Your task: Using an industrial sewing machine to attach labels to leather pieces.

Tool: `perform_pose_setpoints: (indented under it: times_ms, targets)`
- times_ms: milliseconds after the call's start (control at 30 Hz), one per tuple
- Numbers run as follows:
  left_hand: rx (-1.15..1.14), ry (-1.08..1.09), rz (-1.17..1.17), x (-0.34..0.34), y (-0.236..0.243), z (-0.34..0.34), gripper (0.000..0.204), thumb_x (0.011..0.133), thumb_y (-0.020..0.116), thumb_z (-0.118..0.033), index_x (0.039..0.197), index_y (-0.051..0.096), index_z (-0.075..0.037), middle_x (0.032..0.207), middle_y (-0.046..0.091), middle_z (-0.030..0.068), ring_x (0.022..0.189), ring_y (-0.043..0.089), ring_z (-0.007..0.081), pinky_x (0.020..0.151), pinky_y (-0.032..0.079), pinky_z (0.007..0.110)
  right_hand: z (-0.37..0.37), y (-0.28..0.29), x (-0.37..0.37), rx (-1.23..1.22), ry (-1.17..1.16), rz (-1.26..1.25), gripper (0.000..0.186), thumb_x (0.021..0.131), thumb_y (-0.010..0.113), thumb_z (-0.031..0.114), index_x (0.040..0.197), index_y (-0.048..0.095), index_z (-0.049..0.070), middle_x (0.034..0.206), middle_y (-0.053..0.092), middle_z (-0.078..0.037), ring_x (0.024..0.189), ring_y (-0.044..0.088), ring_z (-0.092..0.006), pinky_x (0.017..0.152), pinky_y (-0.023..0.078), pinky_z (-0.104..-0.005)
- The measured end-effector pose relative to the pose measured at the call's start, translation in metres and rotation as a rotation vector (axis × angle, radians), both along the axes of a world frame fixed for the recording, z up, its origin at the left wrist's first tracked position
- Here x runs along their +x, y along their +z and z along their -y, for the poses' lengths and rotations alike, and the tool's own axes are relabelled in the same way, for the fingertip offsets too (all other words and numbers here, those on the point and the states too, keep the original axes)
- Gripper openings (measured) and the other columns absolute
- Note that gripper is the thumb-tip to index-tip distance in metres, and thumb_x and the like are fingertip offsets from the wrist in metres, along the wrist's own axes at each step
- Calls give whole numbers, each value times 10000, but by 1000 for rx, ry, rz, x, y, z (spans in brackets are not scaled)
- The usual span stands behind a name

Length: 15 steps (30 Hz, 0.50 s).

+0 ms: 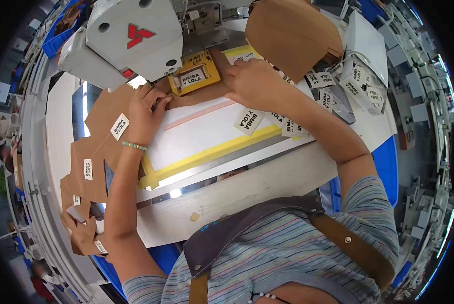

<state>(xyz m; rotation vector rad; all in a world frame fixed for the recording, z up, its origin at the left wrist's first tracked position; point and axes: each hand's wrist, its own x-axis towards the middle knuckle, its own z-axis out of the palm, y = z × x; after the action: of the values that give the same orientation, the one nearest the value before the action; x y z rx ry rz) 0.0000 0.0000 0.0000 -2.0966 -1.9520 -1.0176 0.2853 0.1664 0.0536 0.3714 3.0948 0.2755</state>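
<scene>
At the machine head (133,38), my left hand (146,111) has its fingers curled on the near edge of a brown piece (196,100), left of a yellow template (178,86) with a white label in its window. My right hand (255,86) grips that piece, fingers bent, right of the template. Beneath lies a white board (186,147) edged in yellow tape, with a pink strip across it and loose white labels (247,121) under my right forearm. Brown pieces (75,187) joined by thread, bearing labels, hang along the left.
A stack of brown pieces (293,28) sits behind my right hand. White boxes of labels (361,83) stand at right. Blue bins (384,172) are below the table's right side, at top left and bottom left. Other people (5,152) appear far left.
</scene>
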Motion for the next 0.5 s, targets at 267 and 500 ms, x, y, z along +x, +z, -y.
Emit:
perform_pose_setpoints:
  times_ms: [267, 500]
  targets:
    - [-98, 20, -127, -14, 14, 65, 124, 916, 747, 1, 949, 628, -6, 967, 619, 157, 931, 620, 395, 786, 520, 479, 20, -7, 3, -176, 303, -368, 139, 924, 742, 196, 1020, 761, 97, 1046, 732, -22, 1009, 712, -210, 841, 584, -366]
    - [-418, 612, 67, -112, 0, 165, 142, 1051, 690, -123, 1134, 657, -12, 1061, 712, 227, 960, 693, 449, 801, 540, 498, 1, 13, 15, -145, 135, -412, 230, 1006, 729, 264, 1173, 776, 113, 1213, 769, -35, 1115, 717, -244, 920, 595, -377]
